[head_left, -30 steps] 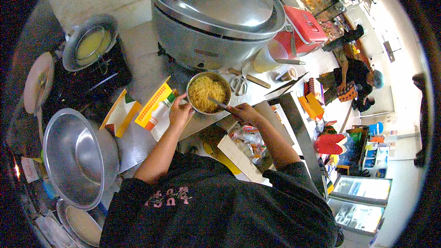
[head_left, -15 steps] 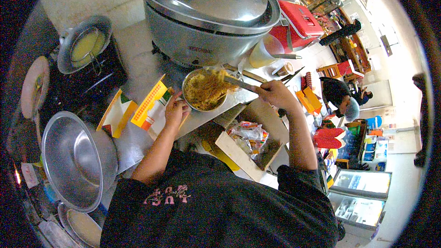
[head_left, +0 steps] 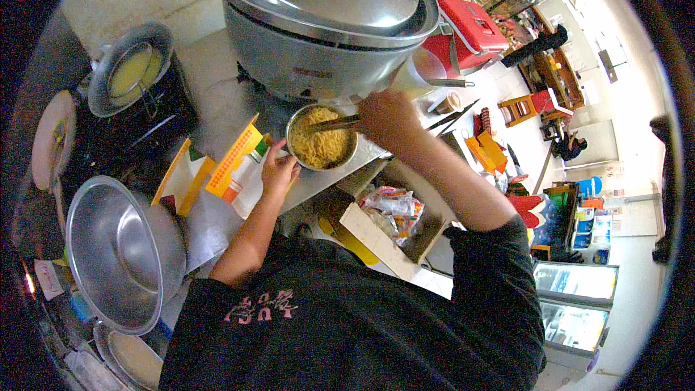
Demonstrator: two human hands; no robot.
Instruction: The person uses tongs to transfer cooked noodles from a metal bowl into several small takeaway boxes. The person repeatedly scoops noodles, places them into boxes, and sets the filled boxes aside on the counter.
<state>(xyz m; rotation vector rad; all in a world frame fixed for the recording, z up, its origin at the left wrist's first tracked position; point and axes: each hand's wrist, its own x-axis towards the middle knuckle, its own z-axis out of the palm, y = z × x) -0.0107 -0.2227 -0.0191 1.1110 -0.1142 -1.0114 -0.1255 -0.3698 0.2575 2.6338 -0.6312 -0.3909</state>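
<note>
A small steel bowl (head_left: 349, 161) full of yellow noodles (head_left: 321, 146) sits on the metal counter in front of a very large lidded steel pot (head_left: 326, 22). My left hand (head_left: 277, 172) rests against the bowl's near-left rim, fingers curled on it. My right hand (head_left: 389, 120) is at the bowl's right side, closed on metal tongs (head_left: 331, 124) whose tips reach across into the noodles.
A big empty steel basin (head_left: 119, 253) lies at the lower left, a strainer pot of yellow liquid (head_left: 130, 76) at the upper left. Yellow packets (head_left: 233, 163) lie beside the bowl. A cardboard box of packets (head_left: 391, 217) sits below the counter; a red cooler (head_left: 470, 29) stands behind.
My right hand has lifted from the bowl's near side to its right side, the tongs now reaching in from the right. My view shifted closer. The left hand stayed at the rim.
</note>
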